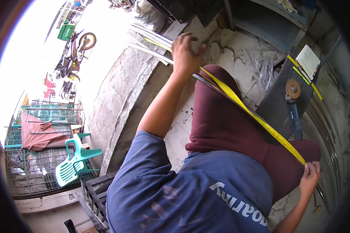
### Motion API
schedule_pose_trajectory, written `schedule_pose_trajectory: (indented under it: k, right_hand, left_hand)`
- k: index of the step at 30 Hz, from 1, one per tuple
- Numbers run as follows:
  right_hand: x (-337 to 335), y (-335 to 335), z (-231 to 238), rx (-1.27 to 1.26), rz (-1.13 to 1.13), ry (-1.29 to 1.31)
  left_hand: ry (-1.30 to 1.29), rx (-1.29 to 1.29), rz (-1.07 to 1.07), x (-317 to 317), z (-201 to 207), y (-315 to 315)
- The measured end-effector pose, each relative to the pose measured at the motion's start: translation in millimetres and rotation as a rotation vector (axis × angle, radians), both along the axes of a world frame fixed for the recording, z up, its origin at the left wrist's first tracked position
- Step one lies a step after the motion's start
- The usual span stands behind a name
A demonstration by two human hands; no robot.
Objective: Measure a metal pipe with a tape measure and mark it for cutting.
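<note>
A yellow measuring tape (256, 116) runs slantwise across my lap, beside a thin metal bar (210, 82). At the lower right my right hand (310, 175) pinches the tape's end between thumb and fingers. My left hand (186, 55) is over the bar and the tape at the upper middle, its thumb apart from the bent fingers, which are slightly blurred. Past that hand, several pale metal bars (149, 37) stick out toward the upper left, with a bit of yellow tape among them. The left palm hides how the tape and bar pass beneath it.
An angle grinder (294, 112) with a brown disc rests on a dark board (274, 99), near a white pad (308, 62) and a yellow-green marker (301, 75). Long metal rods (324, 128) lie at right. A green plastic chair (77, 159) and a motorcycle (72, 58) stand left.
</note>
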State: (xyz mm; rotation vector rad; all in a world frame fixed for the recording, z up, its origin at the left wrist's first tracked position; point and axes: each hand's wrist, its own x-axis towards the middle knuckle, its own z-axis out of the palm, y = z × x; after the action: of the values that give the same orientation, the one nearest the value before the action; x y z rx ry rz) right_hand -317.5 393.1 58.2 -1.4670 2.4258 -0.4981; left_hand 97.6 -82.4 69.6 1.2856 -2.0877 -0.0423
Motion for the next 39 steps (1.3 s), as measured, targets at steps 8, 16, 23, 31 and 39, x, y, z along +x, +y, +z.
schedule_pose_trajectory:
  k: [8, 16, 23, 31, 39]
  right_hand:
    - [-23, -16, 31, 0.160, -0.040, -0.047]
    - [-7, -115, 60, 0.430, 0.045, -0.137]
    - [30, -219, 35, 0.412, 0.136, -0.102]
    - [55, -268, 26, 0.313, 0.076, -0.085]
    - [89, -264, 26, 0.253, 0.107, -0.003]
  left_hand:
    - [1.307, 0.733, 0.594, 143, -68, -103]
    - [1.283, 0.922, 0.355, 110, -84, -66]
    - [1.144, 1.266, 0.023, 66, -69, 27]
    - [1.349, 1.125, 0.089, 71, -80, 9]
    - [0.543, 0.083, 0.442, 38, -45, 43]
